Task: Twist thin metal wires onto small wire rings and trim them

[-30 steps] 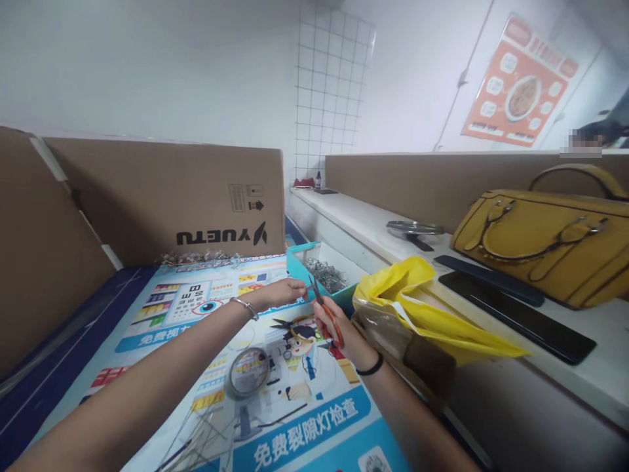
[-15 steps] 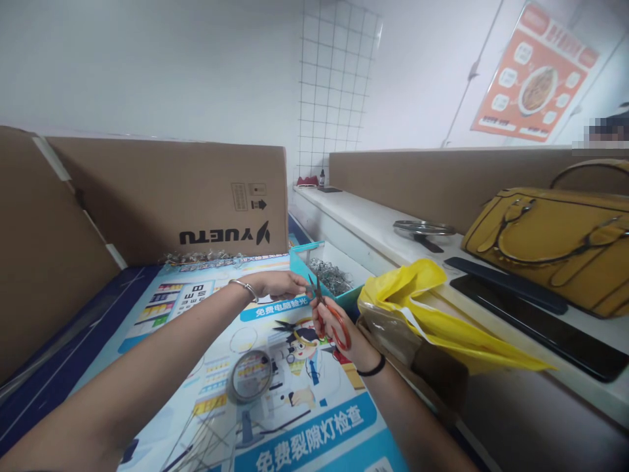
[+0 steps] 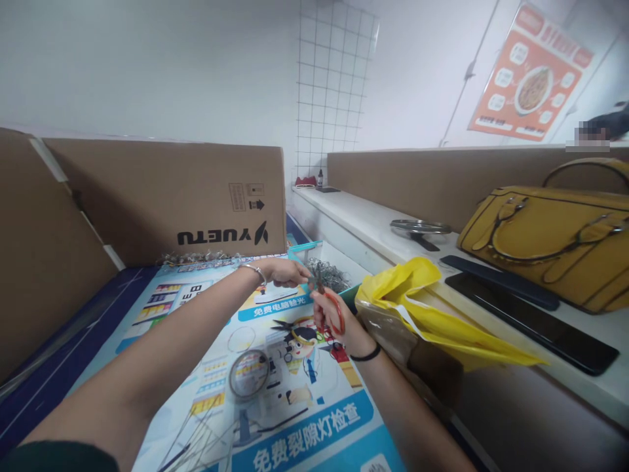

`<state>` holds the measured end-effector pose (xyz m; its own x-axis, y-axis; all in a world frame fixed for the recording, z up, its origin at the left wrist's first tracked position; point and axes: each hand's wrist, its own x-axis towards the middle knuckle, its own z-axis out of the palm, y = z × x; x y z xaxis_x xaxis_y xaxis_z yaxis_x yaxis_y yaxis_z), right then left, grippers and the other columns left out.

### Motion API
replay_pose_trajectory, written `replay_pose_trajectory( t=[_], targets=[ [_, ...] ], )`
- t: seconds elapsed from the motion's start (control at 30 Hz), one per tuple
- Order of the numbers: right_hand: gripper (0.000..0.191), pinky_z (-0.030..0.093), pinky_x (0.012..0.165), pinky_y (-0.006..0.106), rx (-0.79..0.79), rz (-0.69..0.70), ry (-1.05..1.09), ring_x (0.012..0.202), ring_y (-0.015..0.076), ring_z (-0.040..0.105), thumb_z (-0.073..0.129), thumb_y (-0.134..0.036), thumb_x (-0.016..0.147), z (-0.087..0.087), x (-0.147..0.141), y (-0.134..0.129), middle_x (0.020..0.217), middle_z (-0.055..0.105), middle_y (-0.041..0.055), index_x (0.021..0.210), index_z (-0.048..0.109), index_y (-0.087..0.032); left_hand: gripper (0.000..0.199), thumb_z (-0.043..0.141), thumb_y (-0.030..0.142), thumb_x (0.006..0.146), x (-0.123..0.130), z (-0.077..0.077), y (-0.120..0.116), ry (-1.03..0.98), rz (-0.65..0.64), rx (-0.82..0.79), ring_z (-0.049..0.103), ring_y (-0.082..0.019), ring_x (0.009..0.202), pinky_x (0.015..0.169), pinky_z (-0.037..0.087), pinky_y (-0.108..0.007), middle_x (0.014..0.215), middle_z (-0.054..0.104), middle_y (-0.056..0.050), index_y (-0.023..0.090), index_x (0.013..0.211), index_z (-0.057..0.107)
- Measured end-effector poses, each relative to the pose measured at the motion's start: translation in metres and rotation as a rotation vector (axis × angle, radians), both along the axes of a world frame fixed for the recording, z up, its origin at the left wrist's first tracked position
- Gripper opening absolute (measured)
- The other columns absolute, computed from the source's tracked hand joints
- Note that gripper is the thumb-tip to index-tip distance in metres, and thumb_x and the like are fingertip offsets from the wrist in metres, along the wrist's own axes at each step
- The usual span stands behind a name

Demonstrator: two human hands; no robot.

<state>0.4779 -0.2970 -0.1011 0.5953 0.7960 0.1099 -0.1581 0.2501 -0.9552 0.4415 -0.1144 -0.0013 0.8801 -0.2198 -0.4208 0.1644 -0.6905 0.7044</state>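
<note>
My right hand (image 3: 325,311) grips scissors with red-orange handles (image 3: 339,313), blades pointing up and away. Close against the blades, my left hand (image 3: 289,271) has thumb and finger pinched together; what lies between them is too small to make out. Just beyond both hands, a turquoise-edged box (image 3: 303,248) holds a tangle of thin metal pieces (image 3: 335,275). Nearer to me, a roll of clear tape (image 3: 230,375) lies on the printed poster sheet (image 3: 275,426). A dark-jawed tool with a yellow handle (image 3: 285,325) rests between the tape and my right hand.
Thin straight wires (image 3: 189,436) lie at the near left. Cardboard (image 3: 162,190) stands behind the sheet, with more metal bits (image 3: 206,257) along its foot. To the right are a yellow plastic bag (image 3: 393,288), a phone (image 3: 531,321), a round mirror-like object (image 3: 420,227) and a yellow handbag (image 3: 540,246).
My left hand has moved slightly right and up, closer to the scissor blades. A dark green sleeve now shows at the lower left. The view has shifted a little.
</note>
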Motion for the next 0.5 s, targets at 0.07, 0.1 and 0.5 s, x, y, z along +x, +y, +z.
replay_pose_trajectory(
  t=[0.07, 0.1, 0.5],
  targets=[
    [0.025, 0.027, 0.033, 0.019, 0.014, -0.010, 0.062, 0.037, 0.0067, 0.037, 0.063, -0.038, 0.071, 0.005, 0.008, 0.007, 0.049, 0.042, -0.0086, 0.069, 0.045, -0.021, 0.027, 0.053, 0.033, 0.078, 0.016, 0.011, 0.001, 0.033, -0.016, 0.051, 0.020, -0.007, 0.039, 0.036, 0.016, -0.020, 0.048, 0.027, 0.007, 0.019, 0.100, 0.057],
    [0.023, 0.028, 0.034, 0.019, 0.021, -0.016, 0.098, 0.037, 0.0062, 0.036, 0.063, -0.036, 0.068, 0.007, 0.011, 0.010, 0.050, 0.040, -0.0093, 0.071, 0.045, -0.021, 0.026, 0.054, 0.032, 0.077, 0.025, 0.016, 0.001, 0.050, -0.024, 0.078, 0.020, -0.007, 0.039, 0.036, 0.015, -0.020, 0.049, 0.027, 0.007, 0.019, 0.100, 0.058],
    [0.026, 0.018, 0.034, 0.014, 0.072, -0.066, 0.384, 0.035, 0.0025, 0.022, 0.060, -0.026, 0.057, 0.001, 0.020, 0.026, 0.049, 0.029, -0.0127, 0.072, 0.041, -0.021, 0.023, 0.060, 0.025, 0.069, 0.087, 0.021, -0.001, 0.231, -0.069, 0.249, 0.026, -0.009, 0.037, 0.039, 0.017, -0.021, 0.047, 0.033, 0.004, 0.019, 0.090, 0.068]
  ],
)
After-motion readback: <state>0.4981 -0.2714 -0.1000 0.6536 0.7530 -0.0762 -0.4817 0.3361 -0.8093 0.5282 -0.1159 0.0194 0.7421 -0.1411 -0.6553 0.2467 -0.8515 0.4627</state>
